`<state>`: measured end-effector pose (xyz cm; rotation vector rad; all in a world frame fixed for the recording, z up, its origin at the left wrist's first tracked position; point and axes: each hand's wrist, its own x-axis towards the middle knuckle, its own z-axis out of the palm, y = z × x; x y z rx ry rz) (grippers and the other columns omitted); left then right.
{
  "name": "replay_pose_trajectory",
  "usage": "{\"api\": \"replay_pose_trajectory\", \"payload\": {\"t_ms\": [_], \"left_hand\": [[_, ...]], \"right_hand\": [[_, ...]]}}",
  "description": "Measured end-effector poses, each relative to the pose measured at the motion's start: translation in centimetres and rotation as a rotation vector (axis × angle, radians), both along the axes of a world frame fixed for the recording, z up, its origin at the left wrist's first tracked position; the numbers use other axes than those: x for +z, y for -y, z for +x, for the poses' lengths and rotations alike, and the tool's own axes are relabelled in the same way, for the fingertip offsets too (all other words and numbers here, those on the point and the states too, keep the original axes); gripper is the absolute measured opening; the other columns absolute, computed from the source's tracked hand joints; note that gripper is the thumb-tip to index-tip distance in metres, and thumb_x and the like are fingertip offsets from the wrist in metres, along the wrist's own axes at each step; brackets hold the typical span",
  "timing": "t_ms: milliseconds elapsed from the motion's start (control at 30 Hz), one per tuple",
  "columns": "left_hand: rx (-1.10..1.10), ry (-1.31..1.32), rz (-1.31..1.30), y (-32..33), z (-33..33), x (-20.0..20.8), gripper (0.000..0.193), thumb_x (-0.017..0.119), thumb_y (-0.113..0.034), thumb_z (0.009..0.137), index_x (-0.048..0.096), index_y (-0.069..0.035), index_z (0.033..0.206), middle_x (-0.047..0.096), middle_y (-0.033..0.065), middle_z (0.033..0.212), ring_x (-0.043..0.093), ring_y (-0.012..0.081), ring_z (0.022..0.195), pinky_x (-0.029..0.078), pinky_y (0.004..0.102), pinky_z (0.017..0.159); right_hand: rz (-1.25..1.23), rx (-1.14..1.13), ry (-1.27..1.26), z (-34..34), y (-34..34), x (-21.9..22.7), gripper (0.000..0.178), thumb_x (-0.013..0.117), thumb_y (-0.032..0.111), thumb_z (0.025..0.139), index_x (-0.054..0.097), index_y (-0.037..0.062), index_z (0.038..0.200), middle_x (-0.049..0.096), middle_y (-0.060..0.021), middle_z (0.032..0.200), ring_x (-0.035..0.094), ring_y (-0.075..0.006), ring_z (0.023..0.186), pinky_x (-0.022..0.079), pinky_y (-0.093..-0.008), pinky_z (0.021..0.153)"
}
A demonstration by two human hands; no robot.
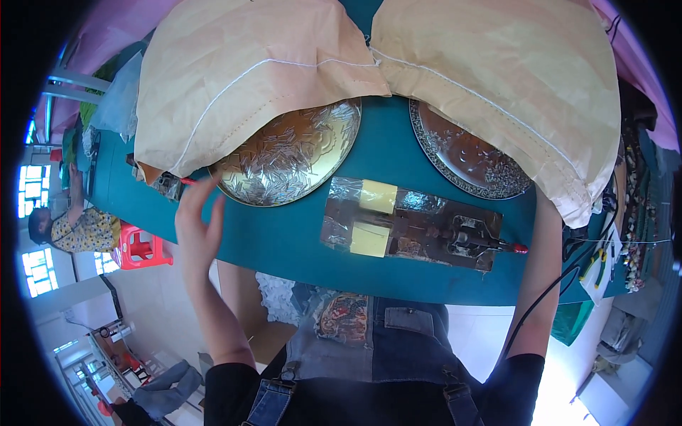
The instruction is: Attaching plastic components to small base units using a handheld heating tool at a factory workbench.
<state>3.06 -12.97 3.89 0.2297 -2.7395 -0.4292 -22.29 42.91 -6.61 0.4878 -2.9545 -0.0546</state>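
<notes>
My left hand point(199, 224) is raised at the left edge of a round shiny plate point(323, 167) strewn with many small thin metal pieces. Its thumb stands apart from the fingers, with nothing visible between them. Close by the fingertips is a metal clamp point(168, 186) with a red handle tip. My right forearm point(543, 248) reaches up to a beige paper cover point(497, 78), which hides the hand. Partly under that cover lies a second round plate point(462, 160) with small bits along its rim. Another beige paper cover point(263, 57) overhangs the left plate.
On the green tabletop point(298, 266) before me lies a brown board point(419, 227) with yellow strips and a red-tipped toggle clamp. Yellow-handled pliers point(600, 266) and a black cable point(526, 316) are at right. Another person point(78, 231) and a red stool point(138, 245) are at far left.
</notes>
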Motion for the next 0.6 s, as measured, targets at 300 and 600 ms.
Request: {"api": "replay_pose_trajectory", "payload": {"t_ms": [300,600], "left_hand": [[0.246,0.104,-0.28,6.4,-5.4,-8.0,0.018,0.069,-0.017,0.09,0.075,0.0,0.093,0.069,0.0241,0.087,0.066,0.0452,0.088,0.051,0.0509,0.084],[-0.166,0.026,0.827,-7.6,-2.3,-1.9,0.011,0.072,-0.001,0.082,0.076,-0.005,0.092,0.072,0.0067,0.087,0.067,0.0161,0.084,0.05,0.0281,0.08]], "right_hand": [[-0.186,-0.056,0.087,2.1,1.4,3.6,0.04,0.059,0.036,0.1,0.066,0.0092,0.128,0.066,-0.0156,0.131,0.062,-0.0309,0.123,0.047,-0.0416,0.105],[-0.368,-0.121,0.206,2.6,2.5,5.7,0.038,0.058,0.035,0.1,0.066,0.0084,0.127,0.067,-0.0154,0.13,0.062,-0.0294,0.122,0.047,-0.0406,0.103]]}}
